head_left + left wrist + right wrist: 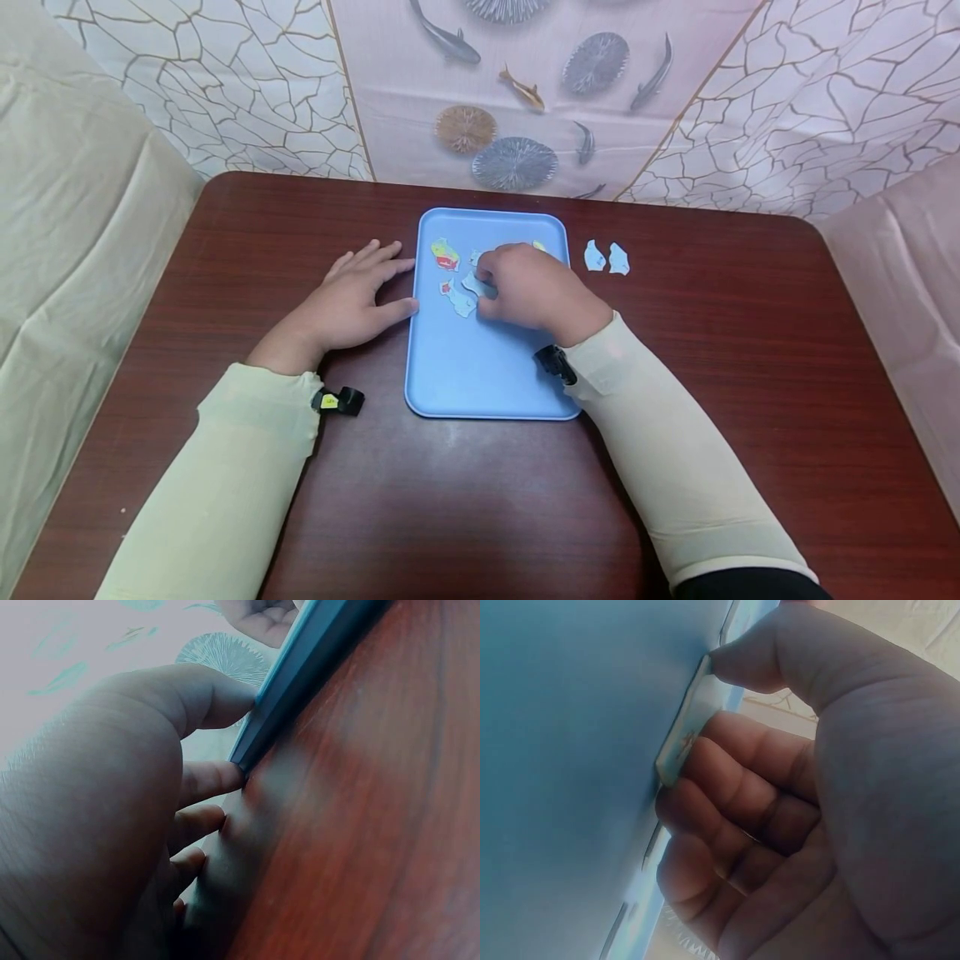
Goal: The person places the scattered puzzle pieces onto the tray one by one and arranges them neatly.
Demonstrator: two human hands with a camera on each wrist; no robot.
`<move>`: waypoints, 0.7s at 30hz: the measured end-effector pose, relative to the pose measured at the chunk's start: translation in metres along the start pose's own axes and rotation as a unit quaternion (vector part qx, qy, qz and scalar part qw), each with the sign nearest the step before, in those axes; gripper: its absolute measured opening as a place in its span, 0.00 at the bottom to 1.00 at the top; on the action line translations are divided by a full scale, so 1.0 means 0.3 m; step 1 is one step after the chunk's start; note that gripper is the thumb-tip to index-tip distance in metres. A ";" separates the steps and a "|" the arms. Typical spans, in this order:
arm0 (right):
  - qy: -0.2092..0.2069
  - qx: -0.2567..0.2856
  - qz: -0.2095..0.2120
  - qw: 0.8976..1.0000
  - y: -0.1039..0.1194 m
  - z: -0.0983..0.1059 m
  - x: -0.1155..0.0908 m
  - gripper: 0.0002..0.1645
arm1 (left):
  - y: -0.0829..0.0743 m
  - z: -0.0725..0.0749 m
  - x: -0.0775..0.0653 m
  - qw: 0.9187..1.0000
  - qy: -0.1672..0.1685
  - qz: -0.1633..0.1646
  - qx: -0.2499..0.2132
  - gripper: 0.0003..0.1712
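Observation:
A light blue tray (480, 375) lies on the table under both hands. My right hand (534, 292) curls over its upper part, thumb and fingertips pinching the edges of a pale blue puzzle piece (476, 284). In the right wrist view that piece (696, 709) sits low against the tray surface. Left of it are a yellow and red piece (446, 255) and a pale piece with a red patch (458, 298). Another small piece (475, 257) and a yellow-tipped one (539, 246) are partly hidden by the right hand. My left hand (341, 304) rests with spread fingers, thumb and index touching the tray's left rim.
Two pale blue pieces (606, 257) lie on the dark wooden table (750, 350) just right of the tray. Behind the table hangs a patterned cloth (540, 100). Pale cloth covers (67, 250) flank the table.

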State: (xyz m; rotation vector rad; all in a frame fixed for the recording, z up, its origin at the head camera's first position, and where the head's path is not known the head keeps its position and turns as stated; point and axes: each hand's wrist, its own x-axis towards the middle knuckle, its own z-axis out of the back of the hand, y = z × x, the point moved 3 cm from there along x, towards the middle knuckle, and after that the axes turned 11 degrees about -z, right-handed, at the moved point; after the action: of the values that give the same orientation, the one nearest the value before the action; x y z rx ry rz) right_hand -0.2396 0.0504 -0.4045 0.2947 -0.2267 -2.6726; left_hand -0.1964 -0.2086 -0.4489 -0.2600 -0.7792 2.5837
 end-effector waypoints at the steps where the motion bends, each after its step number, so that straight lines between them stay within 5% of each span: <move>1: 0.001 -0.001 -0.001 1.000 0.000 0.000 0.000 0.09 | 0.000 0.000 0.000 1.000 0.000 0.000 0.000 0.45; 14: 0.013 0.000 -0.004 1.000 -0.003 0.001 0.001 0.16 | -0.004 0.005 0.000 1.000 0.002 -0.001 0.002 0.45; 21: 0.006 -0.007 0.004 1.000 -0.001 0.005 -0.005 0.08 | -0.011 0.007 -0.001 1.000 0.001 -0.004 0.002 0.44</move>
State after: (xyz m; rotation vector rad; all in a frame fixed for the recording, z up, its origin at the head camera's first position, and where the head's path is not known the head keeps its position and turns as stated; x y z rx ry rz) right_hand -0.2386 0.0515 -0.4028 0.3053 -0.2061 -2.6618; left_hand -0.1958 -0.2073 -0.4453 -0.2585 -0.7722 2.5763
